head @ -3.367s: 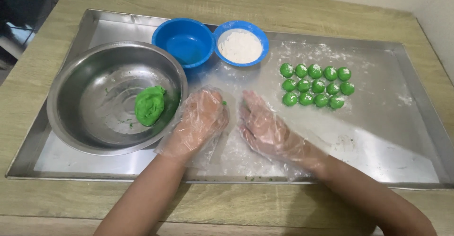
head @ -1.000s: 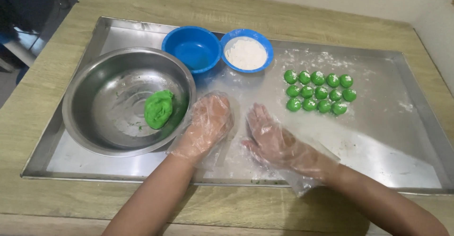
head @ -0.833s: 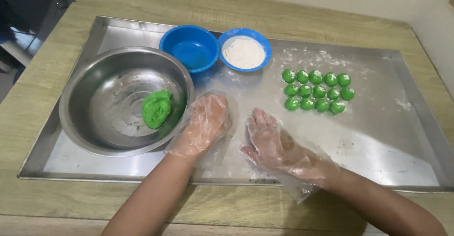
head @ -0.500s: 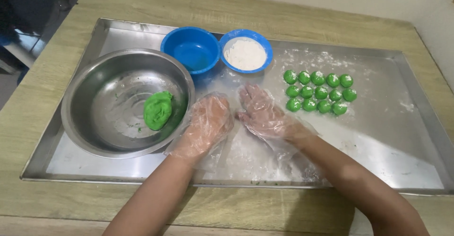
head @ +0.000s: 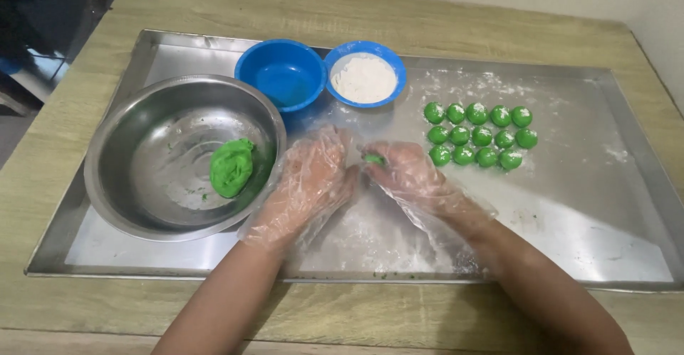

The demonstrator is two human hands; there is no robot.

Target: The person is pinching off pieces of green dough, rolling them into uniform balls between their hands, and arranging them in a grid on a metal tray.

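Observation:
Both my hands wear clear plastic gloves and hover over the middle of a floured steel tray (head: 605,227). My right hand (head: 410,177) pinches a small green dough piece (head: 373,160) in its fingertips. Just left of it, my left hand (head: 313,180) is palm down with fingers loosely curled, almost touching the right hand. A lump of green dough (head: 231,168) lies inside a steel mixing bowl (head: 142,148) to the left. Several rolled green dough balls (head: 479,135) sit in rows on the tray to the right.
A blue bowl (head: 281,74) with nothing visible in it and a blue bowl of white flour (head: 365,77) stand at the tray's back. The tray rests on a wooden table (head: 356,6). Scattered flour dusts the tray.
My right hand has drawn in toward the left hand and now shows a small green piece at its fingertips. The left hand has barely shifted.

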